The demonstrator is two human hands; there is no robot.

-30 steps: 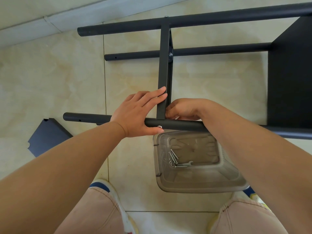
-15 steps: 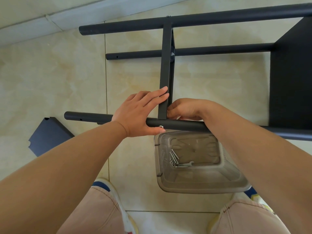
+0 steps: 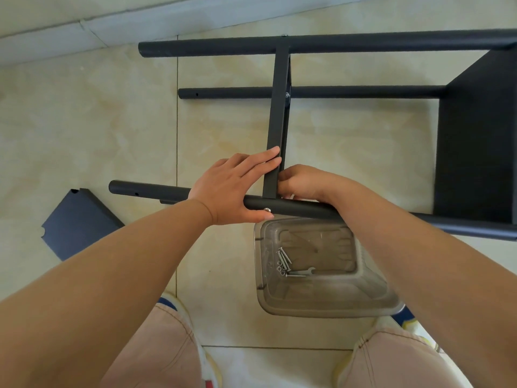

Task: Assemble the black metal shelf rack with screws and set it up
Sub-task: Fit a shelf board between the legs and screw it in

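The black metal rack lies on its side on the tiled floor. Its near post (image 3: 302, 210) runs left to right just in front of me. A thin shelf panel (image 3: 277, 121) stands edge-on between the near post and the far post (image 3: 335, 44). My left hand (image 3: 232, 189) lies across the near post, straight fingers pressed against the panel's left face and thumb under the post beside a silver screw head (image 3: 267, 210). My right hand (image 3: 303, 182) is curled behind the post at the panel's right side; what its fingers hold is hidden.
A clear plastic tub (image 3: 330, 301) on the floor below the post holds several screws, nuts and a small flat wrench (image 3: 303, 273). A loose dark shelf panel (image 3: 78, 222) lies at the left. A fitted black shelf (image 3: 478, 141) stands at the right. My knees and shoes fill the bottom edge.
Almost nothing differs. Both hands stay at the joint of panel and near post; the view has only shifted a little.
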